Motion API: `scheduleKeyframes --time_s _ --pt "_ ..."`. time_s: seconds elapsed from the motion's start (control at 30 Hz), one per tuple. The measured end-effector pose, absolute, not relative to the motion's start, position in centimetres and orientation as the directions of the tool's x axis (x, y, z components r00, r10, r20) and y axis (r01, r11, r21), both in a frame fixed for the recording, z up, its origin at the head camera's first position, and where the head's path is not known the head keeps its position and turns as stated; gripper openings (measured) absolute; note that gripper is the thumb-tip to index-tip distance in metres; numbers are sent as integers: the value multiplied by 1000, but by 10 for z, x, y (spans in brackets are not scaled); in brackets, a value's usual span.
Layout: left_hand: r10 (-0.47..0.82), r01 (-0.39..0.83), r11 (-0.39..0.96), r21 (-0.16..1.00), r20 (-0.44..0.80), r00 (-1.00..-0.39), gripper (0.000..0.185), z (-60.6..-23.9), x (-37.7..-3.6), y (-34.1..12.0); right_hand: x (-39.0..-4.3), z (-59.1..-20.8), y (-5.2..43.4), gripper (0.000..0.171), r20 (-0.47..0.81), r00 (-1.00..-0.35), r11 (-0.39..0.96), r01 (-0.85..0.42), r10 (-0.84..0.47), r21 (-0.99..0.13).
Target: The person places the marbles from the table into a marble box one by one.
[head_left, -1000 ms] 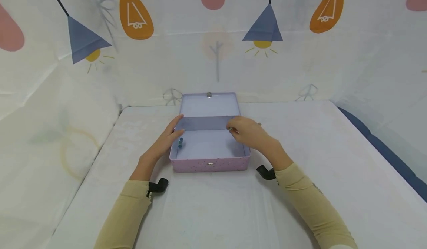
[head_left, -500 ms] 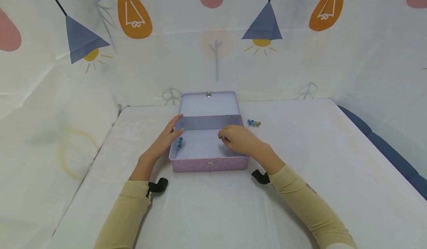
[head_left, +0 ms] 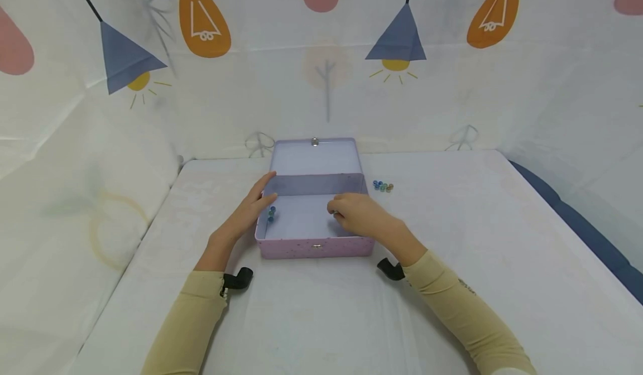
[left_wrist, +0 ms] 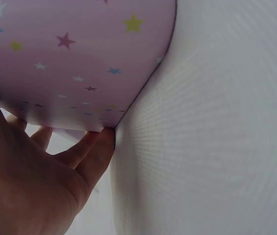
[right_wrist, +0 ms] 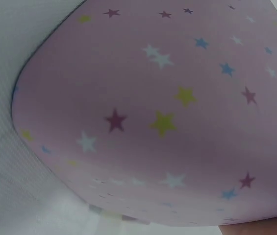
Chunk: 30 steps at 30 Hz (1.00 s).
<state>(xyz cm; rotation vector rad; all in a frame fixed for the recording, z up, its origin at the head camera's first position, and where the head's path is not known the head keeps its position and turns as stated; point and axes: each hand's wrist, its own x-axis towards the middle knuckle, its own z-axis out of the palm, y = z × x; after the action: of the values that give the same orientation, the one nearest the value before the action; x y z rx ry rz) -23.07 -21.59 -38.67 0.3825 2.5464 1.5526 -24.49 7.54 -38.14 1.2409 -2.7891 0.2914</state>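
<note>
1. The head camera looked forward and down from above both sleeves, across the white table to the printed backdrop; the open box sat mid-frame, well off.
2. The left wrist camera sat close to the left hand, facing the box's starry outside, with the table turned upright along the right of its frame.
3. The right wrist camera faced the starry outside so closely that it filled most of the frame; which wall it was could not be told for certain.
4. Head and left wrist views shared the left hand; all three shared the box.
</note>
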Motion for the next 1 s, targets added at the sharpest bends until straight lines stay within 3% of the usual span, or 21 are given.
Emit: scheduleKeyframes --time_s 0.37,0.6,1.0 --pt "279 134 438 889 7 -960 64 -384 -229 -215 -244 -380 74 12 94 -693 686 -721 -715 -97" --pt "273 157 437 886 36 -961 64 -411 -246 -223 -246 -383 74 10 57 -716 711 -698 -696 -80" --pt "267 169 442 881 50 -962 64 -417 -248 -223 -245 -384 76 7 80 -699 697 -715 -711 -54"
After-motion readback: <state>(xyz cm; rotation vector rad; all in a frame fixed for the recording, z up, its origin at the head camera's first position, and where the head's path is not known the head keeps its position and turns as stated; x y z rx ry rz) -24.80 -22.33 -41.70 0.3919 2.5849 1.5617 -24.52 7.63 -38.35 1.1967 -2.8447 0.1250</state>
